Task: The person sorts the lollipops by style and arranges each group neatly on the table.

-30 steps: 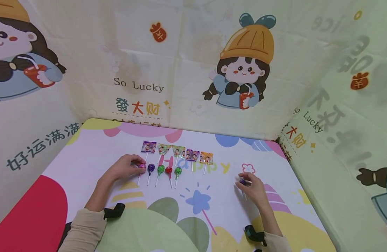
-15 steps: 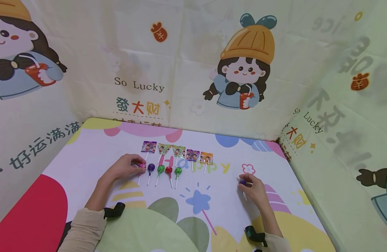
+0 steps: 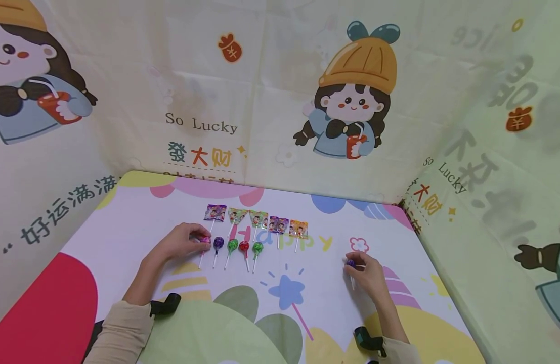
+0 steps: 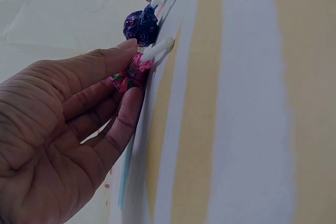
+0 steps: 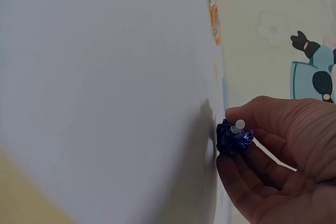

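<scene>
My left hand (image 3: 184,241) pinches a pink lollipop (image 4: 135,72) between thumb and fingers, at the left end of a row on the table. Beside it in that row lie a dark purple lollipop (image 3: 218,242), a green one (image 3: 232,244), a red one (image 3: 244,245) and another green one (image 3: 258,247). Well to the right, my right hand (image 3: 366,270) pinches a blue-purple lollipop (image 5: 234,139) by its wrapped head, close to the tabletop. Its white stick points toward the wrist camera.
Behind the round lollipops runs a row of flat-wrapped ones: purple (image 3: 215,213), pale green (image 3: 237,216), another pale green (image 3: 259,219), purple (image 3: 278,224) and orange (image 3: 299,228). A printed cloth covers the table (image 3: 307,283). Printed curtains (image 3: 280,101) stand at the back and sides.
My right hand has shifted very slightly right and toward me with the blue-purple lollipop, then stays there. The left hand and the rows look unchanged.
</scene>
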Available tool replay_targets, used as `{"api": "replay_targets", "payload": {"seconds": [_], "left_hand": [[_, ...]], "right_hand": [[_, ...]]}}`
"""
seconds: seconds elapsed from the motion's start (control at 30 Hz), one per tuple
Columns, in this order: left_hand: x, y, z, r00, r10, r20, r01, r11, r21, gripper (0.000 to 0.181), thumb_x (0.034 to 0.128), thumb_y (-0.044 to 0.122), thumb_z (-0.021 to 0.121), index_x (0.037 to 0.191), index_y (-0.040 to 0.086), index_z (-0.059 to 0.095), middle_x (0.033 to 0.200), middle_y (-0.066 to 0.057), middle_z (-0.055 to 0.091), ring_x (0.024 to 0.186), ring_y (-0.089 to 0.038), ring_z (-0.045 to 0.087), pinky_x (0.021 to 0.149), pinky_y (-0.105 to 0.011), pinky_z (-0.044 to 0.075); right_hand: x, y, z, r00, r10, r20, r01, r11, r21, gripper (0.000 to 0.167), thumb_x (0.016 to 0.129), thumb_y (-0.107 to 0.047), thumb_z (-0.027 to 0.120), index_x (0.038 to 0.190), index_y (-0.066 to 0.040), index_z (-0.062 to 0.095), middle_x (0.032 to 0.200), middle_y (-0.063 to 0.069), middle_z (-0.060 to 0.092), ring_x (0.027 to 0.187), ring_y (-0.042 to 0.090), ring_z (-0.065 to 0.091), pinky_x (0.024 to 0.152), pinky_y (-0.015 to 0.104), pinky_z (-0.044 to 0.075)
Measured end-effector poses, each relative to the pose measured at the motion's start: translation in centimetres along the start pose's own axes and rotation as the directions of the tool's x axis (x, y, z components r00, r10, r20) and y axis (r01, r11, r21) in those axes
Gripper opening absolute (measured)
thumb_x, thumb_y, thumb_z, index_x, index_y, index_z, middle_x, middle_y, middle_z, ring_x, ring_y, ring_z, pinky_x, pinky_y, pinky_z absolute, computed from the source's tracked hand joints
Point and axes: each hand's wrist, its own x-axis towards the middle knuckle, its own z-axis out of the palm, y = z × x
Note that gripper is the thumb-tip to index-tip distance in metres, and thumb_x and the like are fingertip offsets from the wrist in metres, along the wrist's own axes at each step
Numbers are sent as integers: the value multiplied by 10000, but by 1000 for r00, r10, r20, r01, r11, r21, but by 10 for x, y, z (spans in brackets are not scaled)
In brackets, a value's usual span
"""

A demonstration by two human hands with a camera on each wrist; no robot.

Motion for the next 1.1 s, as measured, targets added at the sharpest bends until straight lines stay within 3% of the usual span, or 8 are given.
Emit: {"api": "replay_targets", "payload": {"seconds": [0.57,1.1], "left_hand": [[-1,1,0,1000,-6,0,6,1000,-16,346,890,226,808,1147,20,702,1032,-82,691,979,-262,598,956,-488,490],[-1,1,0,1000,3,4,-3,1000,-2,335,893,214,803,1151,23,703,1032,-74,693,998,-271,599,979,-510,480]], "right_hand": [[6,-13,9,996,-47,-71,51,997,55,244,878,-9,767,1105,32,690,1099,187,707,1041,309,663,925,331,577],[13,-28,22,990,-91,-107,105,986,127,217,848,8,794,1042,39,701,1042,189,718,1012,321,684,896,351,589]]}}
